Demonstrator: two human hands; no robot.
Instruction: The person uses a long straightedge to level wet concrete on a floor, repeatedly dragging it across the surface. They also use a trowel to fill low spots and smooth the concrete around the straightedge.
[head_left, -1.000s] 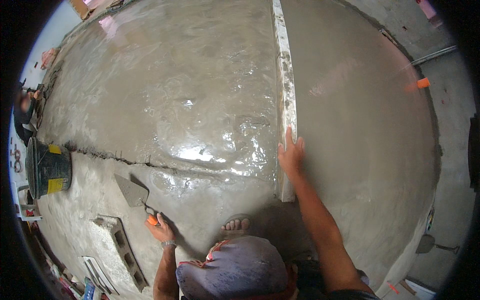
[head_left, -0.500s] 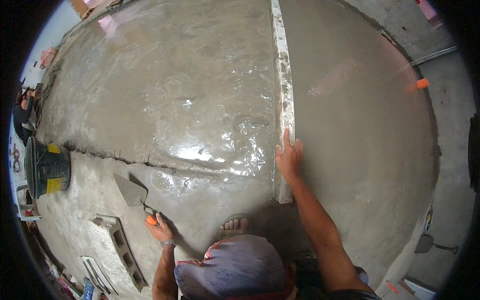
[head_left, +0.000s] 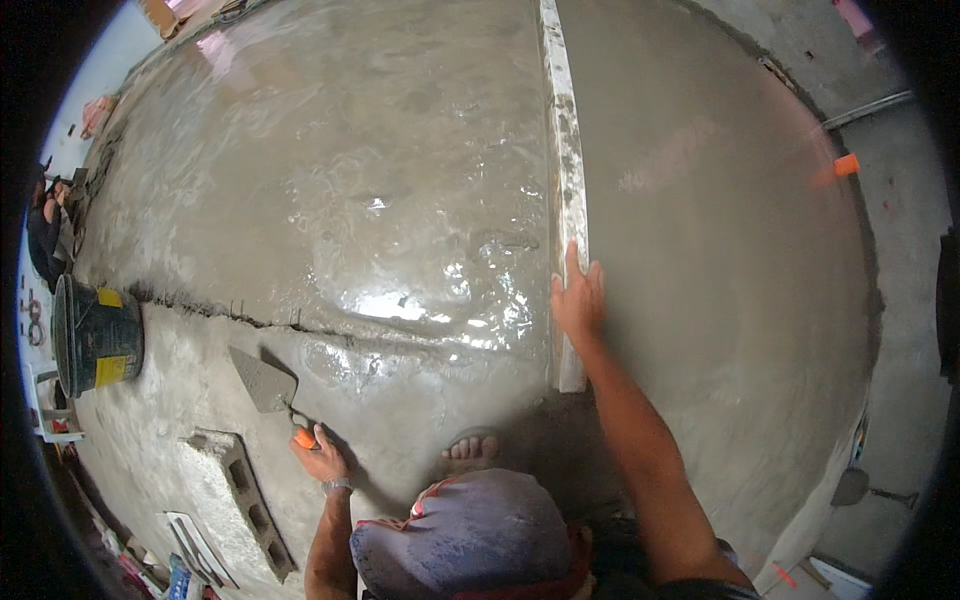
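Note:
My left hand (head_left: pixel 320 458) is closed around the orange handle of a pointed trowel (head_left: pixel 263 382), whose blade lies low over the grey cement at the left. At the right, my right hand (head_left: pixel 580 300) grips the near part of a long, cement-spattered straightedge (head_left: pixel 568 150), forefinger stretched along its top. This straightedge runs away from me to the far edge of the view. Left of it, the wet cement floor (head_left: pixel 400 190) is shiny and rippled; the surface to its right looks smoother and duller. Part of the right hand's grip is hidden behind its back.
A dark bucket (head_left: pixel 100 335) with yellow patches stands at the left. Nearer me lie a hollow concrete block (head_left: pixel 232 500) and pale flat strips (head_left: pixel 200 550). Another trowel (head_left: pixel 852 487) rests at the right edge. My bare toes (head_left: pixel 470 447) show ahead of a cap (head_left: pixel 470 535). Someone (head_left: pixel 45 225) is at far left.
The straightedge has slid a little away from me, its near end now farther off. My right hand has moved forward with it. My left hand and the trowel have barely moved.

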